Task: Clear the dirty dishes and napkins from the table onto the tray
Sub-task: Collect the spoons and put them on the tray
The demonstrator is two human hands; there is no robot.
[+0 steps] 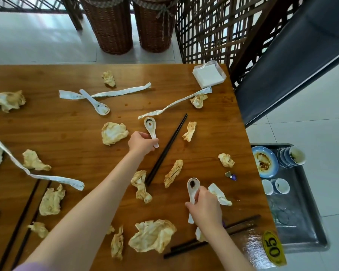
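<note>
My left hand grips the handle of a white soup spoon near the middle of the wooden table. My right hand holds another stained white spoon near the table's right edge. A third spoon lies further back. Several crumpled stained napkins, such as one and a big one, are scattered around. Dark chopsticks lie between my hands. The metal tray sits low at the right.
The tray holds a blue plate, stacked cups and small cups. Paper chopstick sleeves lie on the table. A clean napkin pack sits at the far right corner. Two wicker baskets and a lattice screen stand behind.
</note>
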